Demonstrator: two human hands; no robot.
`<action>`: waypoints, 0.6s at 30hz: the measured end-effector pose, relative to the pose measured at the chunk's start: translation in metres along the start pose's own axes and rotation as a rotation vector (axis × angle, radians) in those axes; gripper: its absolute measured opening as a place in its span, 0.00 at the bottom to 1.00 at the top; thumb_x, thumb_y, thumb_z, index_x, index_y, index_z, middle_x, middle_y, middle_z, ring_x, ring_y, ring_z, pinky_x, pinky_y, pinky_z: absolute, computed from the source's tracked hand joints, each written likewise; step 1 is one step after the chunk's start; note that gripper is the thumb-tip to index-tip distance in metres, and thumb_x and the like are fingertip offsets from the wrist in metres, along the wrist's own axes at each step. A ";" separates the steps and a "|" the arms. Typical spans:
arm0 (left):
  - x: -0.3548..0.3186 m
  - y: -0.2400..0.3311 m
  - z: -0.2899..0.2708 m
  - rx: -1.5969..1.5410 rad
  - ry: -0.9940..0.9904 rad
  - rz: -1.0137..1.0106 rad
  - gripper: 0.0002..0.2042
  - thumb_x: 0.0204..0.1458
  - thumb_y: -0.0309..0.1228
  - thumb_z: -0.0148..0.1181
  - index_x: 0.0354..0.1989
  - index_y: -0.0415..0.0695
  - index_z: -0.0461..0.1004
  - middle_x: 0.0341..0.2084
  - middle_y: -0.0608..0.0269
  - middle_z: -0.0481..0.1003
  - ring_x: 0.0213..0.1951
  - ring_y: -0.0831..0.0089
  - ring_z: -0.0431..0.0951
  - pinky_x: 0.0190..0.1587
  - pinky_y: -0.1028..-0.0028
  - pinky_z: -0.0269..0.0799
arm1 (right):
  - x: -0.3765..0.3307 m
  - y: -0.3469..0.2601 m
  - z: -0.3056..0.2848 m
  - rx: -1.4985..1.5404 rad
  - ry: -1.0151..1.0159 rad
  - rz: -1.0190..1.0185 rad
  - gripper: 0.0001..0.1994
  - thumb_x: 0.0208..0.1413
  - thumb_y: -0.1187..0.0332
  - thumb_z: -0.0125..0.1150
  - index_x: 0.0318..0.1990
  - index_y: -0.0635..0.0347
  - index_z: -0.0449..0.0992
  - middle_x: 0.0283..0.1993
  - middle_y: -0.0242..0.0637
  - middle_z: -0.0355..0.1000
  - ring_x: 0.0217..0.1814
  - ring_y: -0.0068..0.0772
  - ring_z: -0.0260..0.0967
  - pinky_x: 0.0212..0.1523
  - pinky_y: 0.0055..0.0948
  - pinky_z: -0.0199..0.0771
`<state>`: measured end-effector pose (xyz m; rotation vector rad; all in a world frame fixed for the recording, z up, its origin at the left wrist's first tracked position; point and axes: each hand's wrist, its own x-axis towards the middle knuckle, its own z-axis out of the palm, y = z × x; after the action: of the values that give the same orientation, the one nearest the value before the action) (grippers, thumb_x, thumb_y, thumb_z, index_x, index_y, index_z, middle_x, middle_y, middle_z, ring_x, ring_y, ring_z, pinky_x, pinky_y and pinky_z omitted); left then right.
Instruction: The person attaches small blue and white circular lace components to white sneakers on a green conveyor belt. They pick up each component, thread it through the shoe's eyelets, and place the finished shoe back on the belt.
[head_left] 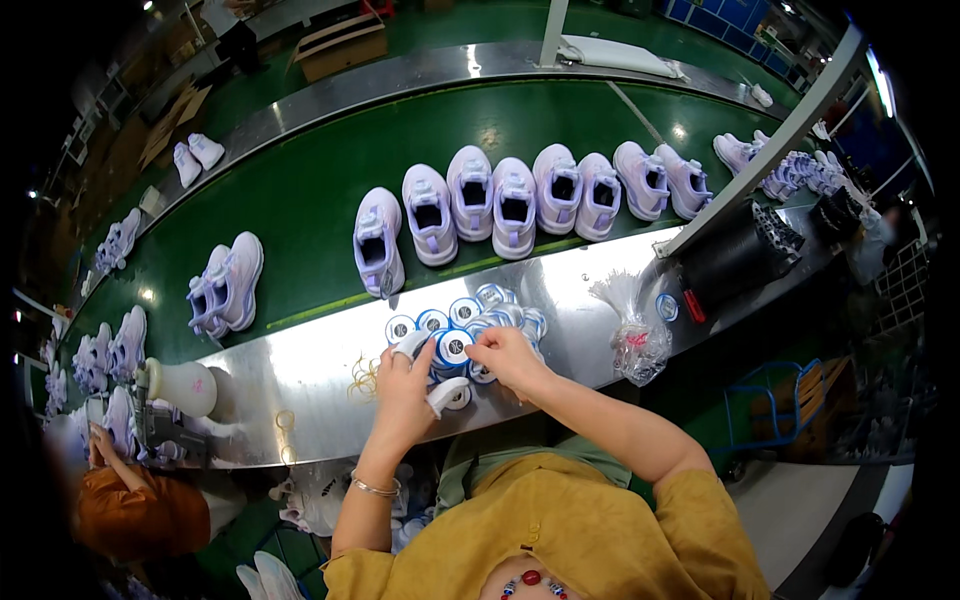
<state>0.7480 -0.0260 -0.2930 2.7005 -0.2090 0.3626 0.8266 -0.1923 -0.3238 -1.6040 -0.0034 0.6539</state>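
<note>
A round white tag (455,347) with a blue rim and a dark emblem lies between my hands. My left hand (402,388) curls around its left side; white covers are on the thumb and one finger. With thumb and fingertips pinched together, my right hand (508,358) grips its right edge. Similar round tags (401,329) lie in an overlapping pile beyond and under my hands, partly hidden by them. Past the pile, a row of pale lilac sneakers (430,215) stands on the green belt, the nearest single sneaker (378,243) close to the tags.
Left of my hands are loose yellowish rubber bands (363,378) and a large white spool (185,388). On the right lie a bundle of clear plastic fasteners (630,325) and a red-handled tool (692,305). A metal post (760,150) rises there. Another person (145,505) works at left.
</note>
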 end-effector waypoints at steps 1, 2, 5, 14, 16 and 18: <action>0.006 0.003 -0.008 -0.061 0.019 -0.012 0.25 0.41 0.30 0.66 0.51 0.37 0.70 0.40 0.47 0.70 0.45 0.50 0.66 0.49 0.60 0.63 | -0.002 -0.001 -0.004 0.013 -0.024 0.030 0.11 0.49 0.66 0.61 0.23 0.66 0.73 0.17 0.30 0.66 0.20 0.20 0.60 0.21 0.26 0.59; 0.013 0.006 -0.015 -0.123 0.038 -0.025 0.25 0.42 0.30 0.66 0.50 0.37 0.70 0.40 0.48 0.70 0.45 0.50 0.66 0.49 0.60 0.63 | -0.002 -0.003 -0.008 0.052 -0.042 0.032 0.11 0.49 0.66 0.61 0.23 0.66 0.73 0.18 0.30 0.65 0.21 0.20 0.60 0.22 0.25 0.58; 0.044 0.004 -0.023 -0.065 0.150 0.079 0.21 0.44 0.29 0.64 0.48 0.37 0.71 0.36 0.49 0.71 0.42 0.51 0.67 0.47 0.61 0.64 | -0.007 -0.007 -0.014 0.156 -0.105 0.039 0.10 0.51 0.67 0.59 0.24 0.66 0.73 0.19 0.28 0.64 0.23 0.18 0.58 0.23 0.23 0.56; 0.161 0.002 0.013 0.189 -0.064 0.232 0.27 0.42 0.24 0.61 0.55 0.42 0.67 0.36 0.49 0.72 0.44 0.53 0.69 0.46 0.63 0.66 | -0.018 0.008 -0.031 0.209 -0.210 -0.053 0.07 0.55 0.67 0.58 0.28 0.60 0.72 0.19 0.23 0.61 0.18 0.13 0.54 0.17 0.17 0.50; 0.190 0.000 0.045 0.274 -0.016 0.312 0.29 0.42 0.24 0.59 0.57 0.42 0.63 0.36 0.49 0.72 0.44 0.53 0.70 0.46 0.64 0.68 | -0.021 0.010 -0.043 0.196 -0.219 -0.016 0.08 0.54 0.67 0.59 0.29 0.63 0.73 0.23 0.25 0.66 0.24 0.14 0.58 0.24 0.19 0.56; 0.213 -0.003 0.069 0.330 -0.038 0.295 0.27 0.41 0.21 0.56 0.55 0.41 0.63 0.34 0.48 0.73 0.41 0.53 0.72 0.42 0.62 0.69 | -0.025 0.015 -0.054 0.216 -0.230 0.005 0.08 0.54 0.67 0.59 0.29 0.62 0.73 0.22 0.24 0.65 0.24 0.13 0.57 0.24 0.17 0.55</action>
<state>0.9667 -0.0714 -0.2948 3.0058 -0.6117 0.4670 0.8224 -0.2531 -0.3283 -1.3161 -0.0951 0.8119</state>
